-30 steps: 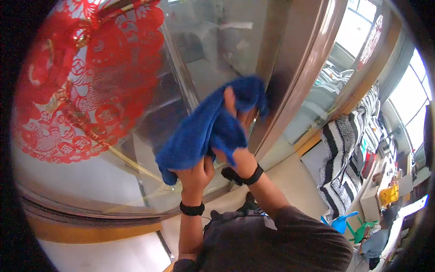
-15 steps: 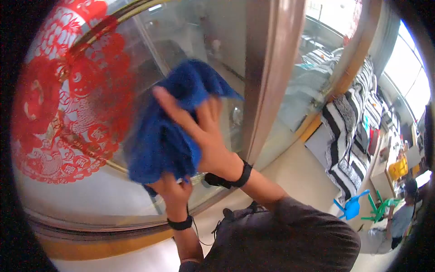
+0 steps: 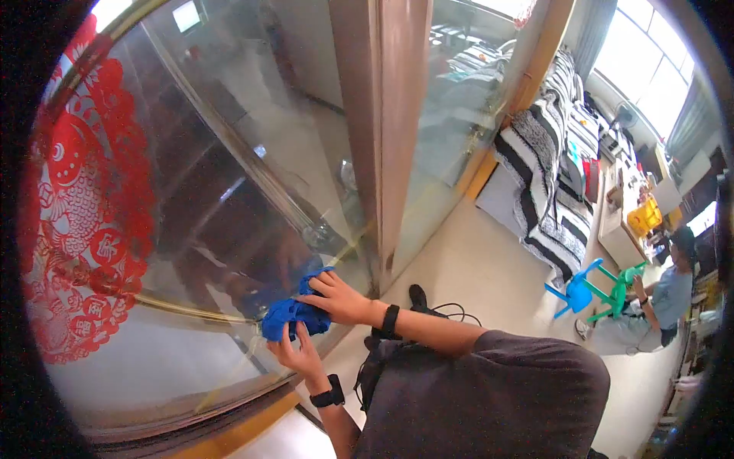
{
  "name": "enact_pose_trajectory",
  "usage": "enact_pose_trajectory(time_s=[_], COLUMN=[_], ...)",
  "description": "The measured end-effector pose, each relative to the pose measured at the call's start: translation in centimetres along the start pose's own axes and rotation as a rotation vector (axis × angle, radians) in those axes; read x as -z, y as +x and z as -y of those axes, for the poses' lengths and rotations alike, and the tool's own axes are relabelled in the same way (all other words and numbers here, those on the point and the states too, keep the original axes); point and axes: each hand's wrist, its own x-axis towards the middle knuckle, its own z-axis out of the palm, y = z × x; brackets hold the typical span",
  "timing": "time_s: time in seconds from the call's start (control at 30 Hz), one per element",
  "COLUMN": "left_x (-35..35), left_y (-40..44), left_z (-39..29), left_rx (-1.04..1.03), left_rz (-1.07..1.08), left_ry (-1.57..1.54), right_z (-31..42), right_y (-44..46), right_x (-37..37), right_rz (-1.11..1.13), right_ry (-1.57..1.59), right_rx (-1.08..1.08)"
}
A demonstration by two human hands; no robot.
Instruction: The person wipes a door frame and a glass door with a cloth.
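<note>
A bunched blue cloth is between my two hands, low in front of a glass door panel. My right hand grips its upper right side, fingers curled into the folds. From below, my left hand pinches the lower edge with thumb and fingers. Both wrists wear black bands. A red paper-cut decoration with fish and flower patterns is on the glass to the left. Whether the cloth touches the glass, I cannot tell.
A brown door frame stands right of the panel. Farther right are a sofa with a black-and-white striped cover, a blue stool, a green stool and a seated person. A dark cable lies on the floor.
The cloth, spread wide against the glass before, is now gathered into a small bundle lower down. Both hands have come down with it, and my view has swung to the right.
</note>
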Motion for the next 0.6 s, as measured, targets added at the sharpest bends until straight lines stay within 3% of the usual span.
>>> enact_pose_trajectory(time_s=[0.03, 0.07, 0.17, 0.27, 0.3, 0.47, 0.5, 0.6], left_x=[0.2, 0.3, 0.1, 0.3, 0.4, 0.7, 0.4, -0.8], left_y=[0.0, -0.1, -0.2, -0.4, -0.2, -0.2, -0.7, -2.2], left_z=[-0.3, -0.1, 0.4, -0.8, -1.9, -3.6, -4.3, -6.6], left_rx=[0.131, 0.131, 0.310, 0.601, 0.716, 0.590, 0.644, 0.760], left_rz=[0.057, 0.073, 0.171, 0.191, 0.186, 0.345, 0.398, 0.441], left_ry=[-0.055, -0.062, -0.252, -0.480, -0.591, -0.582, -0.622, -0.639], right_z=[-0.4, -0.9, -1.8, -0.6, -0.4, -3.3, -3.8, -5.1], right_y=[-0.2, -0.7, -1.5, -1.2, -1.6, -3.8, -4.2, -6.3], right_x=[0.6, 0.5, 0.8, 3.3, 3.1, 3.6, 4.5, 7.9], right_rz=[0.086, 0.086, 0.217, 0.355, 0.255, 0.526, 0.631, 0.601], right_ry=[0.023, 0.018, 0.652, 0.655, 0.725, 0.626, 0.606, 0.774], right_rx=[0.037, 0.019, -0.291, -0.360, -0.296, -0.399, -0.476, -0.535])
